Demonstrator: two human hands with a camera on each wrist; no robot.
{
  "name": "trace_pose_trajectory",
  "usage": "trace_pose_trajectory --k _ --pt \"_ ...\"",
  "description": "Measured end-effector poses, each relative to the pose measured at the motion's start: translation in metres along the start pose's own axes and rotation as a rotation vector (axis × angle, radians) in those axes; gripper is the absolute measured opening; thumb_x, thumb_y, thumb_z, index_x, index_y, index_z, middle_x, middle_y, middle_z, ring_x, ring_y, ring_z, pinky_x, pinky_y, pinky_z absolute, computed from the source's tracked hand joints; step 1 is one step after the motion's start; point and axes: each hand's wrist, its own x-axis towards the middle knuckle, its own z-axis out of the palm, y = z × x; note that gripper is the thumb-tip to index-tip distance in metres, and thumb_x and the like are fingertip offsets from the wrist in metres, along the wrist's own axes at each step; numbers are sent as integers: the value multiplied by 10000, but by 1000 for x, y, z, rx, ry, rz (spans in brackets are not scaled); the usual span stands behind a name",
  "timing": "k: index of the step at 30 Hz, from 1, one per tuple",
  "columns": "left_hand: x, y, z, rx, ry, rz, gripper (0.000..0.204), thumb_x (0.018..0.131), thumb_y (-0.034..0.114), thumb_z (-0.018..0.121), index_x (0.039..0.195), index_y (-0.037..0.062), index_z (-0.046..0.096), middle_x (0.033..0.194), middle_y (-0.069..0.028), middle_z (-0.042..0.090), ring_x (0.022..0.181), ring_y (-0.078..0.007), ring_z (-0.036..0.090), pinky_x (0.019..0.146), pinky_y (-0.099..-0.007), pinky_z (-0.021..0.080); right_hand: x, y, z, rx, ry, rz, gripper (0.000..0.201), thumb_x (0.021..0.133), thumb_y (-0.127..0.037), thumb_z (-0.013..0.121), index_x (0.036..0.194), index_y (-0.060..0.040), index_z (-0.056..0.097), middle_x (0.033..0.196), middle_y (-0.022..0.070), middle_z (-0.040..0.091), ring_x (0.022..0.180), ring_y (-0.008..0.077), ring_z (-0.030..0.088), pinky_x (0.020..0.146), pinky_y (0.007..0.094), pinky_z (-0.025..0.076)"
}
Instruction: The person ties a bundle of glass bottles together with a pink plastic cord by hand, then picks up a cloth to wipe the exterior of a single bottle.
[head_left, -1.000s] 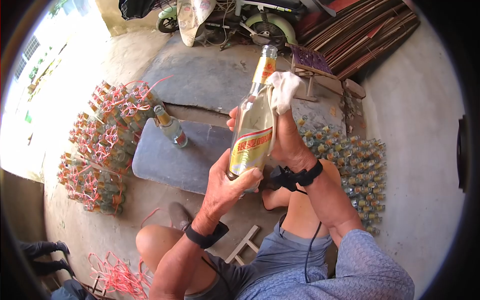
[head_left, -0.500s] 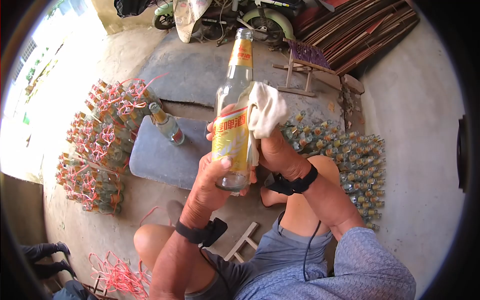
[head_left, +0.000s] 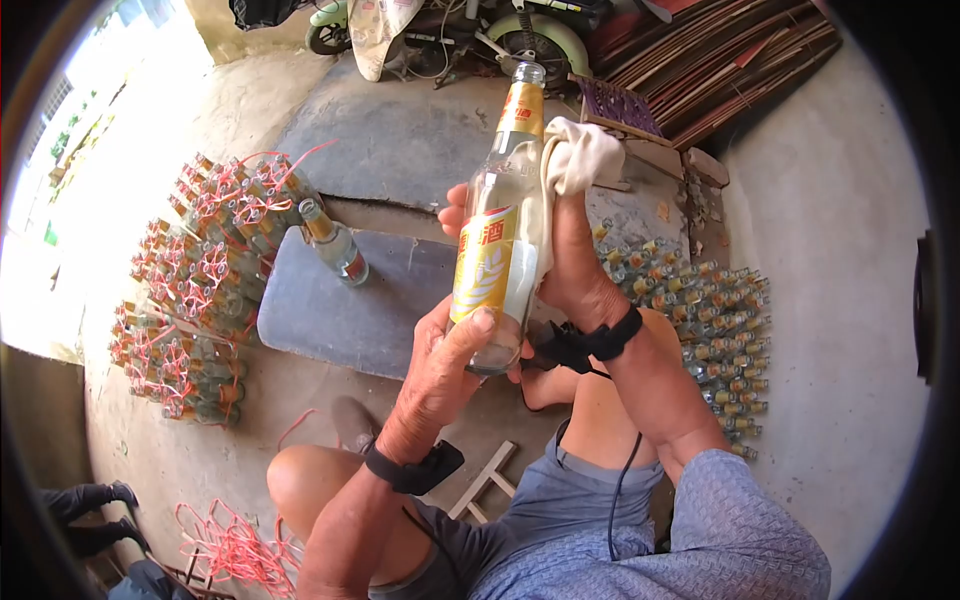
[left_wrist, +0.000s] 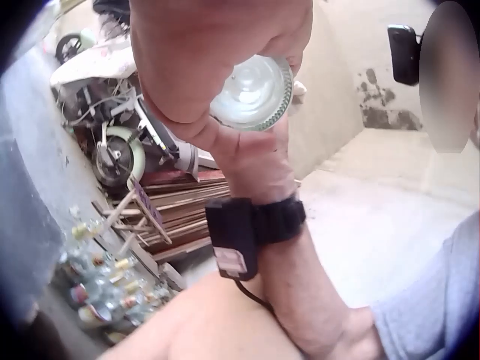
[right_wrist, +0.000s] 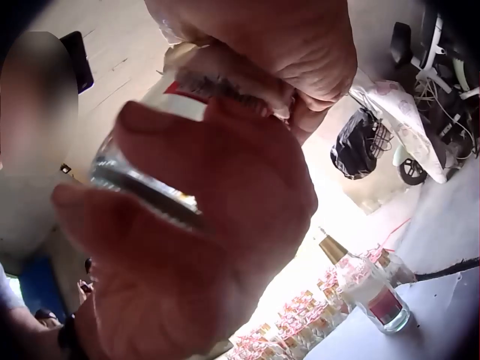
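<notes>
- I hold a clear glass bottle (head_left: pixel 497 255) up in front of me, over my knees, tilted a little with its open neck pointing up and away from me.
- My left hand (head_left: pixel 447 368) grips the bottle's base, fingers and thumb curled round the bottom of the glass; in the left wrist view the round underside of the bottle (left_wrist: pixel 251 91) shows between my fingers.
- My right hand (head_left: pixel 575 270) is wrapped round the far side of the bottle's body, pressing a white cloth (head_left: pixel 575 160) against the glass; the cloth bunches up beside the bottle's shoulder, just under the gold neck label.
- The bottle bears a yellow and red label with white characters on its body, facing me.
- In the right wrist view my left hand (right_wrist: pixel 195 225) fills most of the frame, closed round the glass.
- On the ground ahead lies a grey stone slab (head_left: pixel 350 310), and a second bottle (head_left: pixel 335 243) with a gold neck stands on it, well apart from my hands.
- To my left sit bundles of bottles (head_left: pixel 195 290) tied with red string, stacked beside the slab.
- To my right more bottles (head_left: pixel 715 320) lie in rows on the concrete floor, near my right knee.
- Loose red string (head_left: pixel 230 550) lies by my left leg.
- A scooter (head_left: pixel 470 35) is parked at the far side, next to a stack of boards (head_left: pixel 730 60).
</notes>
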Motion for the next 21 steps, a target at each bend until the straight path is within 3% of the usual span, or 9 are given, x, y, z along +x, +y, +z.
trace_pose_trajectory --k 3,6,7,10,12,14,16,18,21 --pt "3 -6 -5 -74 -22 -42 718 983 576 689 1400 16 523 1093 -214 714 898 -315 736 635 -405 580 1 -2 4 -76 -33 8 1016 979 -922 302 1457 -68 574 1332 192 709 1185 332 735 1014 480 622" --pt "2 -1 -12 -171 -15 -41 707 989 598 654 1432 65 519 1123 -220 710 883 -339 733 607 -412 563 -17 19 12 41 -165 48 826 1052 -809 397 1407 -81 557 1264 188 719 1114 288 750 954 425 632" --pt "2 6 -9 -199 -23 -32 721 988 608 650 1460 80 514 1138 -218 708 881 -343 733 602 -416 560 -20 30 10 -5 -178 18 771 1083 -754 410 1437 -81 535 1277 185 717 1123 261 741 939 384 626" --pt "2 8 -13 -248 -31 -51 801 996 604 662 1600 120 455 1215 -199 695 910 -350 740 669 -436 595 -28 37 3 -160 -168 12 708 1109 -702 421 1422 -78 539 1292 177 710 1144 233 725 973 365 602" --pt "2 7 -11 -255 3 -78 806 1013 588 666 1602 82 452 1223 -186 694 941 -336 744 716 -440 614 -28 41 -4 -147 -146 -12 739 1089 -711 450 1452 -71 517 1289 179 710 1154 227 722 1000 375 597" --pt "2 10 -2 -69 81 -4 761 1024 576 670 1524 30 495 1219 -181 695 969 -316 743 752 -439 623 -25 44 -7 -188 -90 -70 873 1028 -775 525 1535 -66 476 1246 201 728 1132 257 741 982 406 629" --pt "1 12 2 80 117 41 740 1032 574 671 1461 -10 523 1214 -178 695 989 -297 741 768 -437 626 -19 48 -22 -365 -51 -140 849 1040 -768 509 1503 -56 519 1249 199 729 1142 261 737 1002 409 620" --pt "-1 13 2 194 110 59 738 1036 581 667 1413 -39 537 1208 -177 695 999 -280 737 763 -433 623 -13 48 -29 -327 -67 -136 848 1045 -780 474 1469 -50 560 1260 197 727 1160 269 731 1031 419 605" --pt "-3 3 -2 56 33 -8 802 1009 634 673 1432 -32 531 1163 -186 702 970 -282 731 744 -417 611 -5 11 -5 -59 -98 -27 938 1021 -855 359 1412 -42 618 1309 193 714 1217 302 710 1104 452 565"
